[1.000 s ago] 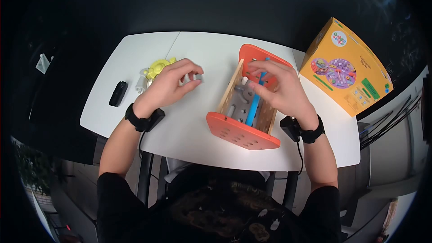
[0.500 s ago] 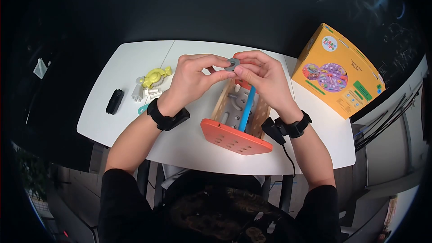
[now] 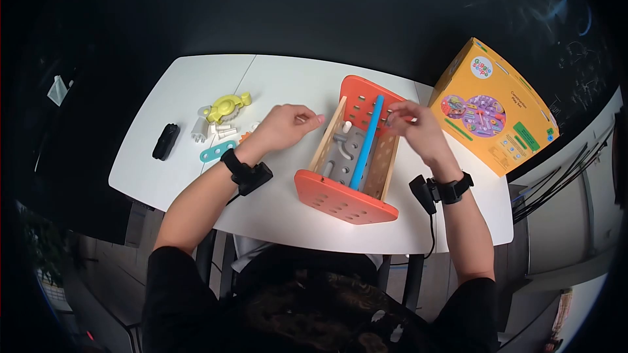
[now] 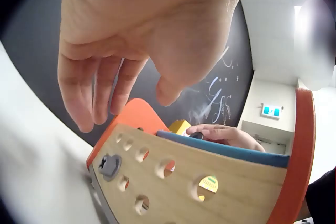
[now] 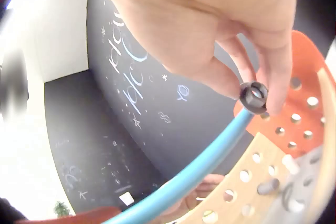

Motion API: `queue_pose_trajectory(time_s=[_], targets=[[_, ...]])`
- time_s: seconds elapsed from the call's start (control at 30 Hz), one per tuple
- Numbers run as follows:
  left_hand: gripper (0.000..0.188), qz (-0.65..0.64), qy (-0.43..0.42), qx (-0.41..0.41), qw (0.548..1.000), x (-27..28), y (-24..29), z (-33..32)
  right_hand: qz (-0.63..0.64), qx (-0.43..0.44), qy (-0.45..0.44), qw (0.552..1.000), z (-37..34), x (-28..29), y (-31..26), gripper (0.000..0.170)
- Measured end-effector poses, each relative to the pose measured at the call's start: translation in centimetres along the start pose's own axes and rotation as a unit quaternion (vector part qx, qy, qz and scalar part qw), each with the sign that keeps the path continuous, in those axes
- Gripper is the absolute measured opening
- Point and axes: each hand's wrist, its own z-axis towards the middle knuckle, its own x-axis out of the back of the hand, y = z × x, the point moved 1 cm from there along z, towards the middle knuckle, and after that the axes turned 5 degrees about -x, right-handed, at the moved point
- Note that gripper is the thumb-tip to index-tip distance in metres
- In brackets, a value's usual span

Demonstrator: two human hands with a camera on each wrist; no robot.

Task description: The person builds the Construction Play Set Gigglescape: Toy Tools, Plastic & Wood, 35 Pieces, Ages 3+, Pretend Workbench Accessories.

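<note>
My right hand (image 3: 420, 134) pinches a grey nut (image 5: 253, 101) between thumb and fingertips, over the far right side of a toy toolbox with orange end panels (image 3: 347, 197). In the right wrist view the nut overlaps the end of the toolbox's blue bar (image 5: 197, 174). My left hand (image 3: 286, 127) hangs to the left of the toolbox, its fingers loosely bent with nothing between them. On the perforated wooden side panel (image 4: 176, 195), the left wrist view shows a grey bolt head (image 4: 110, 166). Grey and white pieces sit inside the toolbox.
A yellow cardboard box (image 3: 523, 108) stands at the right. On the table's left lie a yellow-green toy piece (image 3: 226, 108), a grey piece (image 3: 200, 131), white bolts (image 3: 226, 129), a teal strip with holes (image 3: 216, 152) and a black object (image 3: 166, 141).
My left hand brought the grey nut from the left to above the toolbox, where both hands held it. Now the hands have parted, and the right one alone keeps the nut.
</note>
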Motion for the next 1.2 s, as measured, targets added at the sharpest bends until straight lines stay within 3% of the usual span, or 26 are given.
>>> queue_pose_trajectory(time_s=[0.07, 0.1, 0.3, 0.43, 0.5, 0.83, 0.9, 1.2], targets=[[0.058, -0.037, -0.015, 0.022, 0.999, -1.5, -1.5, 0.3, -0.062, -0.049, -0.056, 0.995, 0.2, -0.5, 1.1, 0.027], [0.064, -0.058, -0.034, 0.016, 0.998, -2.0, -2.1, 0.6, -0.026, -0.069, -0.098, 0.992, 0.7, -0.9, 1.6, 0.026], [0.057, -0.127, -0.075, 0.045, 0.988, -3.8, -3.4, 1.1, 0.041, -0.149, -0.11, 0.982, 2.6, -2.7, 3.3, 0.026], [0.056, -0.145, -0.085, 0.051, 0.985, -3.8, -2.9, 1.0, 0.0, -0.17, -0.134, 0.976, 3.5, -3.8, 3.5, 0.021], [0.053, -0.113, -0.076, 0.051, 0.989, -3.5, -2.4, 0.9, -0.012, -0.232, -0.165, 0.959, 3.6, -4.2, 3.1, 0.031], [0.044, -0.101, -0.044, 0.048, 0.993, -4.1, -2.6, 1.0, -0.002, -0.202, -0.228, 0.953, 5.8, -5.1, 6.2, 0.023], [0.053, -0.102, -0.039, 0.021, 0.994, -4.2, -2.9, 1.0, 0.011, -0.199, -0.222, 0.955, 5.6, -5.3, 6.1, 0.023], [0.055, -0.08, -0.026, 0.02, 0.996, -4.3, -2.6, 1.1, 0.093, -0.231, -0.226, 0.942, 5.5, -6.0, 6.4, 0.018]])
